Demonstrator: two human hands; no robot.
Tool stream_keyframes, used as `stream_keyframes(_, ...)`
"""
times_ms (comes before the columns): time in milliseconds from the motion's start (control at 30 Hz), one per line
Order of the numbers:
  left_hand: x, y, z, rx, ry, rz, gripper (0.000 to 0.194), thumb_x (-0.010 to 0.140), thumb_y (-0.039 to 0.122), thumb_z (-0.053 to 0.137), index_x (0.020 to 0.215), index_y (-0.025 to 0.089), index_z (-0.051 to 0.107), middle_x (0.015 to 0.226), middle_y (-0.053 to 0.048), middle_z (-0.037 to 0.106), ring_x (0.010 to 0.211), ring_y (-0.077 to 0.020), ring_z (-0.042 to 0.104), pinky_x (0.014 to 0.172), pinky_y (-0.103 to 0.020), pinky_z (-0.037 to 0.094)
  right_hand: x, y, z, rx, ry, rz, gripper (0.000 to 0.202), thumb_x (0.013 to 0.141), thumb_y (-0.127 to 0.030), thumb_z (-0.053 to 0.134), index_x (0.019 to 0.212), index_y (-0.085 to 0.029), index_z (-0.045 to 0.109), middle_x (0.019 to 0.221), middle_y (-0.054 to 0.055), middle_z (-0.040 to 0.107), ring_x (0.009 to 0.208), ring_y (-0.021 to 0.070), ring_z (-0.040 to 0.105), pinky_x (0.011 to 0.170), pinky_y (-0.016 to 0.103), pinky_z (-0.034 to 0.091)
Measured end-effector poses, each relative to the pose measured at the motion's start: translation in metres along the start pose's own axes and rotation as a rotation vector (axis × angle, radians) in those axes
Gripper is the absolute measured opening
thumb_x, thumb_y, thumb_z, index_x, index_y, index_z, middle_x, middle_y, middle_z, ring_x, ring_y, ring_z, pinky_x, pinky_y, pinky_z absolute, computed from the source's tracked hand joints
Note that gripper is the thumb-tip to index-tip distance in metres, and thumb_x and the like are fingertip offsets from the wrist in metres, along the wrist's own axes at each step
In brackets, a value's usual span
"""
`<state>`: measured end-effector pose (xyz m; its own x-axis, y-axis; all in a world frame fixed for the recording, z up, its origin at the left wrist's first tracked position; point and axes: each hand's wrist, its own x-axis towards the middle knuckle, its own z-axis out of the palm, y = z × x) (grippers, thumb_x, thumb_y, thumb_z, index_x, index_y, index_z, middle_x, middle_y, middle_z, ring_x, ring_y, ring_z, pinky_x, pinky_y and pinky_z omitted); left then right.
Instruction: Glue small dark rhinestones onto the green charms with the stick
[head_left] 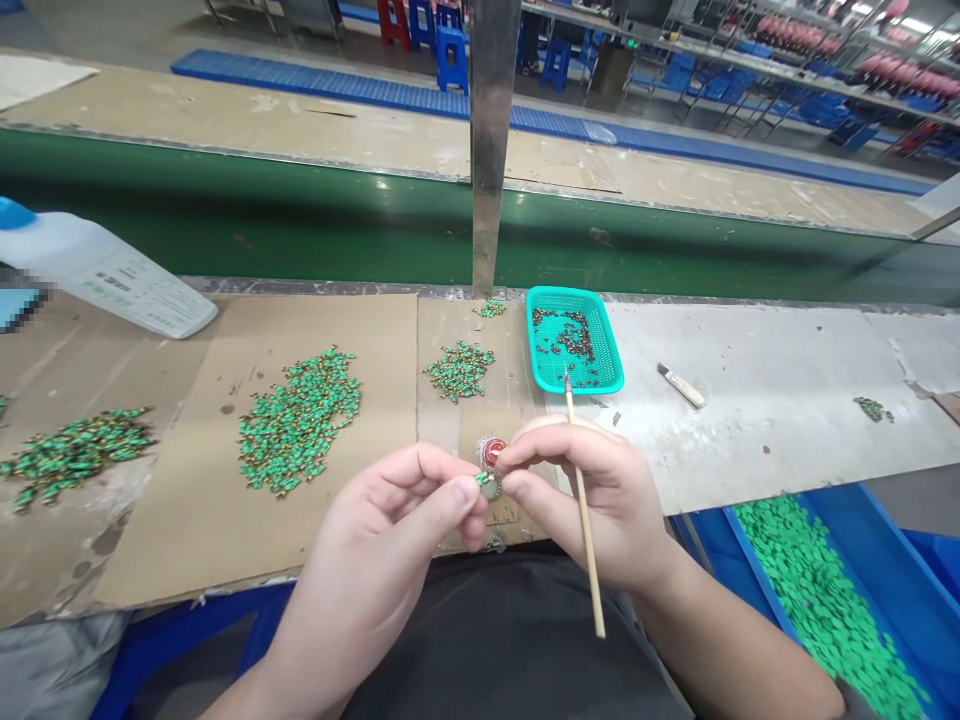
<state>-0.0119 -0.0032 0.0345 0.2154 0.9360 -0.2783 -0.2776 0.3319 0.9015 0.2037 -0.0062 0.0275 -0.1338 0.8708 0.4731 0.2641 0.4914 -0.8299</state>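
My left hand pinches a small green and gold piece between thumb and fingertips. Close beside it, my right hand has thumb and forefinger drawn together; whether those tips also grip a tiny part cannot be made out. A thin wooden-handled paintbrush lies between the right fingers, its dark tip pointing away over the basket's near edge. Just beyond the fingertips is a small red round cap-like thing, partly hidden. A turquoise basket ahead holds many tiny dark brown parts.
Heaps of green and gold pieces lie on cardboard to the left, with a smaller heap in the middle. A white bottle leans at far left. Right are a flat brush and a blue bin. A metal post rises ahead.
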Motion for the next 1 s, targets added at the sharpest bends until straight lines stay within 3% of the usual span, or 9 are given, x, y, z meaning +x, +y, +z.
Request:
stream_keyframes(133, 0.002, 0.001, 0.001, 0.000, -0.011, -0.018, 0.023, 0.087, 0.036, 0.107, 0.075, 0.023, 0.091, 0.065, -0.003, 0.078, 0.064, -0.0162, 0.072, 0.064, -0.021, 0.061, 0.002, 0.001, -0.001, 0.021, -0.046, -0.039, 0.008, 0.110, -0.018, 0.088, 0.109, -0.025, 0.085, 0.100, 0.005, 0.091, 0.090, 0.0219, 0.089, 0.084, 0.033, 0.074)
stream_keyframes(433, -0.002, 0.002, 0.000, 0.025, 0.005, 0.001, 0.021, 0.083, 0.033, 0.109, 0.074, 0.024, 0.092, 0.061, -0.002, 0.076, 0.058, -0.0153, 0.070, 0.059, -0.020, 0.061, 0.000, 0.005, 0.003, -0.099, -0.081, -0.241, 0.014, 0.118, -0.014, 0.074, 0.121, -0.027, 0.080, 0.105, 0.006, 0.089, 0.095, 0.0225, 0.088, 0.088, 0.036, 0.076)
stream_keyframes(1000, -0.001, 0.001, -0.002, 0.074, 0.006, 0.009, 0.026, 0.085, 0.037, 0.108, 0.075, 0.023, 0.089, 0.063, -0.002, 0.074, 0.060, -0.0147, 0.068, 0.059, -0.019, 0.059, -0.002, 0.010, 0.009, -0.135, -0.062, -0.320, 0.023, 0.118, -0.007, 0.068, 0.127, -0.026, 0.078, 0.103, 0.006, 0.087, 0.094, 0.0224, 0.087, 0.086, 0.038, 0.074)
